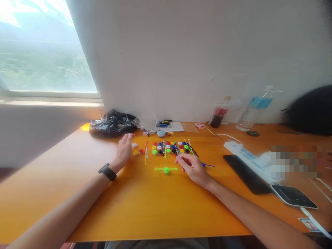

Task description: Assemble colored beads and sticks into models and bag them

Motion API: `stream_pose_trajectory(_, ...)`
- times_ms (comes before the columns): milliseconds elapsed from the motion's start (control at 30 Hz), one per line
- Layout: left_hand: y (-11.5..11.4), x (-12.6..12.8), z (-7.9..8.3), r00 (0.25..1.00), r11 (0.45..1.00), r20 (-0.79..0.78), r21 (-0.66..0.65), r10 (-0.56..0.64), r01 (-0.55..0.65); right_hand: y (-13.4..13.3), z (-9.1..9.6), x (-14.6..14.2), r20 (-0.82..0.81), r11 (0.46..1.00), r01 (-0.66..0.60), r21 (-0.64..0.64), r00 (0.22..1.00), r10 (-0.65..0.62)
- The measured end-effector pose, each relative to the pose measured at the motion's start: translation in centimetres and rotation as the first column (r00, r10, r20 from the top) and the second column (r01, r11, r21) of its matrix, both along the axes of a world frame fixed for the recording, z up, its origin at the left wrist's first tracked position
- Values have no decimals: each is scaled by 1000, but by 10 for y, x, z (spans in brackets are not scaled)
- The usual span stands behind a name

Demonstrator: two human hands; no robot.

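Note:
My left hand (124, 150), with a dark watch on its wrist, rests on edge at the left of the small pieces, fingers stretched and holding nothing. My right hand (193, 167) is closed in a pinch at the front of the rows; what its fingertips hold, if anything, I cannot make out. A thin blue stick (177, 148) ends right by those fingertips. Another blue stick (209, 166) shows beyond the knuckles. Between the hands, nearer me, a green round piece (166, 170) sits at the middle of a green stick (173, 169). Behind it are coloured round pieces (168, 150) in groups, with thin sticks (146, 152) between them.
A black plastic bag (112, 124), a white sheet (176, 127) and a small round tin (160, 134) lie toward the wall. On the right are a dark bottle (218, 119), a water bottle (250, 114), a power strip (243, 155), a phone (246, 174) and a white-edged device (294, 196).

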State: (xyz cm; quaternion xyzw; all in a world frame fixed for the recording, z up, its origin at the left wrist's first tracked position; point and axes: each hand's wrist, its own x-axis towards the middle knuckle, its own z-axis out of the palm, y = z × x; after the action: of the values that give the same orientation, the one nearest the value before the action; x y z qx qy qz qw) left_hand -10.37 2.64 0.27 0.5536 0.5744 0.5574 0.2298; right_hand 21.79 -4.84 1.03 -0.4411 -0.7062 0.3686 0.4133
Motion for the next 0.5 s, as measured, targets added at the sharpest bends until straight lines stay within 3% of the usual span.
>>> stream_pose_trajectory(67,3,-3,-5,997,993,-30,-92,-70,67,0,-1,0,16,1000,-14,6,1000,14)
stream_pose_trajectory(167,3,-3,-12,956,977,-231,-149,-183,151,-1,-1,1,36,1000,-29,13,999,28)
stream_pose_trajectory(267,-1,1,-14,850,971,-470,-87,-238,224,-1,-1,1,51,999,-35,9,998,34)
stream_pose_trajectory(367,-7,7,-10,755,943,-591,-28,-283,331,-2,-2,1,63,999,-43,-2,997,43)
stream_pose_trajectory(500,-11,10,-7,732,938,-614,-38,-294,344,-2,-3,1,76,998,-57,-15,995,58)
